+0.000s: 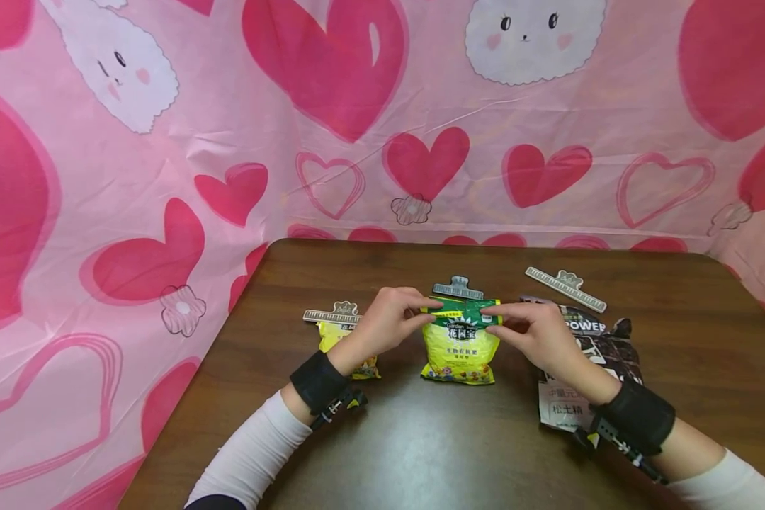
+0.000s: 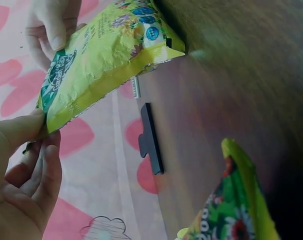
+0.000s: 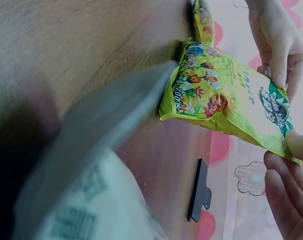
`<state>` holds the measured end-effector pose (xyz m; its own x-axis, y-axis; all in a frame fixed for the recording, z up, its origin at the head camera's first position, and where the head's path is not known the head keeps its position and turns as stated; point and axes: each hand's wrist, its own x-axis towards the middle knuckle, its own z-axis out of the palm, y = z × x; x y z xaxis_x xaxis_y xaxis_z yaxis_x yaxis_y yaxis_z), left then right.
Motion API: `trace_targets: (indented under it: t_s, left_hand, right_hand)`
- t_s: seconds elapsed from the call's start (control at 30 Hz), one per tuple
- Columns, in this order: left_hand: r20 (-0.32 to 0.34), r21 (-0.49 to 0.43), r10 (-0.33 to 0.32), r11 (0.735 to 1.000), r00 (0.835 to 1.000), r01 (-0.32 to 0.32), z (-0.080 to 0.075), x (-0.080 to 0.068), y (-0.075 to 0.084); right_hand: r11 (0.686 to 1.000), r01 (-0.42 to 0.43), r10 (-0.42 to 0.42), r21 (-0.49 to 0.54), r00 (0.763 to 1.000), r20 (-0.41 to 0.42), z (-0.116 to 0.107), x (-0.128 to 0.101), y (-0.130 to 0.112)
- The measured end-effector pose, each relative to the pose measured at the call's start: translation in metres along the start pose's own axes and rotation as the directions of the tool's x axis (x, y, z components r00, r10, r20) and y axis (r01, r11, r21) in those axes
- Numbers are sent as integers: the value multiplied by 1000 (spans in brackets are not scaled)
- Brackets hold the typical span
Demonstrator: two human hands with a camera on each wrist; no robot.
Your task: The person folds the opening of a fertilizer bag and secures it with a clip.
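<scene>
A yellow fertilizer bag with a green top band (image 1: 460, 358) stands in the middle of the table, its upper edge folded over. My left hand (image 1: 387, 320) pinches the top left corner between thumb and fingers. At the opposite top corner, the thumb and fingers of my right hand (image 1: 540, 336) pinch the bag the same way. Both wrist views show the bag's flowered lower part (image 2: 141, 25) toward the table and the pinched green end (image 3: 277, 107) between the hands. Just behind the bag lies a dark clip with a ruler-like bar (image 1: 458, 289).
Left of my left hand, a smaller yellow bag (image 1: 334, 338) lies beside a silver clip (image 1: 321, 316). A black and white bag (image 1: 618, 361) rests under my right forearm, with another silver clip (image 1: 567, 288) behind it. Pink heart-patterned cloth (image 1: 446, 106) hangs beyond the wooden table (image 1: 382, 439).
</scene>
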<state>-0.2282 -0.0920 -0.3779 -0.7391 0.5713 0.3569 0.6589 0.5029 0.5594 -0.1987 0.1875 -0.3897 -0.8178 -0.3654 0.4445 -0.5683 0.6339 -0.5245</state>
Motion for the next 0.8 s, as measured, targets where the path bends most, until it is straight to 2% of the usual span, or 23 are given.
trace_targets:
  t_s: [0.23,0.5,0.8]
  left_hand:
    - [12,70,13,997,1000,-14,-1,1,3]
    - [17,101,15,995,1000,-17,-1,0,4]
    - [-6,72,48,996,999,-47,-1,-1,3]
  right_hand:
    - [983,119,-123,-142,992,-22,0,0,-3]
    - [978,118,-122,-173,992,-13,0,-1,-6]
    - [976,133,-132,-172,991,16,-2,0,-7]
